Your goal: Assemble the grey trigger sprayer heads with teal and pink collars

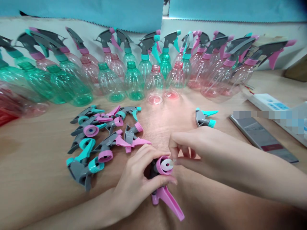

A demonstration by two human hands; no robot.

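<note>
In the head view my left hand [134,179] is closed around a grey and pink trigger spray head [169,201], with its pink collar facing up and its trigger pointing down to the right. A white ring-shaped washer [167,164] sits tilted at the collar's mouth. The thumb and forefinger of my right hand [192,147] pinch the washer's right edge. Left of my hands lies a pile of loose spray heads in pink, teal and grey, among them a teal one [82,169] nearest me. Another teal spray head [203,118] lies just beyond my right hand.
Several clear bottles stand along the back, some open like the green bottle [133,81], others topped with spray heads. A dark phone-like slab [261,137] lies at the right, beside a white box [273,103]. A blue cloth [83,12] hangs behind.
</note>
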